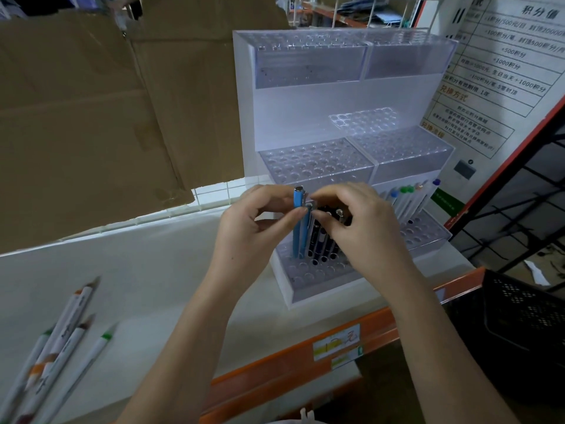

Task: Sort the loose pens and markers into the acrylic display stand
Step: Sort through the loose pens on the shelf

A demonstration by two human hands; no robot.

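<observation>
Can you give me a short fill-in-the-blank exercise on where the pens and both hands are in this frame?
1. The left hand pinches a ____ pen standing in the acrylic stand.
2. The right hand grips the tops of the ____ pens beside it.
3. Both hands work at the stand's ____ tier.
4. The loose markers lie on the white shelf to the person's ____.

Missing words: blue; dark; lowest; left

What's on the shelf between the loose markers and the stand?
Nothing: in the head view the white shelf is bare between the loose markers and the stand; only the left forearm crosses above it.
</observation>
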